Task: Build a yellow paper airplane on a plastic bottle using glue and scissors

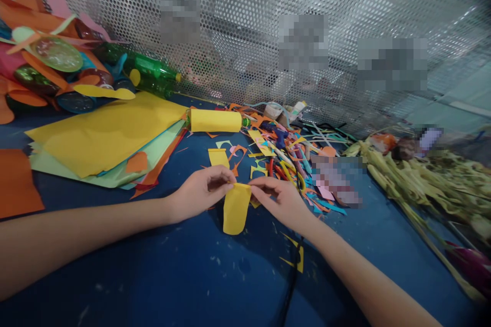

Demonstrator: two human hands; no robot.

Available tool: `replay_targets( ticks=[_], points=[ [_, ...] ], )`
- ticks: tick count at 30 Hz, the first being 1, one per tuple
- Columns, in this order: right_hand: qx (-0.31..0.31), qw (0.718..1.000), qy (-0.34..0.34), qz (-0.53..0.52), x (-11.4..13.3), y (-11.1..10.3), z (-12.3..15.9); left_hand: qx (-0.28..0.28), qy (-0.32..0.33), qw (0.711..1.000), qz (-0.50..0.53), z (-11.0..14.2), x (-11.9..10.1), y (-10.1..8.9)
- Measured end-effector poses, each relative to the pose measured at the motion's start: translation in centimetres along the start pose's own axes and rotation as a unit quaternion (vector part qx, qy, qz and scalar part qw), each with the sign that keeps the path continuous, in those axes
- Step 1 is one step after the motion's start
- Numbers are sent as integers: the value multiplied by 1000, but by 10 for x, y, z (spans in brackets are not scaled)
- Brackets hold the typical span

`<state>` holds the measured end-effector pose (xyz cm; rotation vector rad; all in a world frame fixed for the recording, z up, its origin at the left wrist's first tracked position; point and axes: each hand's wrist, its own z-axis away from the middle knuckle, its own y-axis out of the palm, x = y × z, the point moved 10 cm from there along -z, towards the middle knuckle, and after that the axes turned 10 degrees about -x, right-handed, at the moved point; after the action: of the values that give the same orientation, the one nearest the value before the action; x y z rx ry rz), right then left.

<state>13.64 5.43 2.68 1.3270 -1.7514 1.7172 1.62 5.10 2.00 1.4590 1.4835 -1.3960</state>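
Observation:
Between my two hands hangs a small yellow paper piece (235, 212), rounded at its lower end and with a narrow fold along its top. My left hand (201, 189) pinches the top left corner. At the top right corner, my right hand (282, 202) pinches it as well. Just behind, partly covered by my left fingers, lies another yellow paper piece (218, 157) with a similar folded edge. Farther back a bottle wrapped in yellow paper (216, 120) lies on its side on the blue table (161, 276).
Coloured paper sheets (103, 133) are stacked at left, below bottles decorated with paper (57, 61). Paper scraps (264, 143), yellow-handled scissors (293, 173) and a blue glue gun (281, 135) lie behind my right hand. A black cable (293, 286) crosses the table. Dried husks (414, 179) lie right.

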Motion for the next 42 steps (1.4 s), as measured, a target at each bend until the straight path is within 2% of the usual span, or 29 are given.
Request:
replay_targets(
  ticks=[4,11,16,24,34,42],
  points=[
    [9,999,6,-31,2,3,1,6,-6,1000,-3,0,1,2],
    [78,983,58,-154,-3,16,2,-7,-16,1000,-1,-1,5,-1],
    [66,977,83,-185,-15,16,1,-4,-2,1000,3,0,4,-2],
    [56,973,100,-200,-12,16,0,6,-5,1000,23,0,4,0],
    [64,976,74,-194,-9,16,1,12,-24,999,25,0,8,1],
    [60,973,97,-200,-15,19,2,7,0,1000,10,-1,1,0]
  ],
)
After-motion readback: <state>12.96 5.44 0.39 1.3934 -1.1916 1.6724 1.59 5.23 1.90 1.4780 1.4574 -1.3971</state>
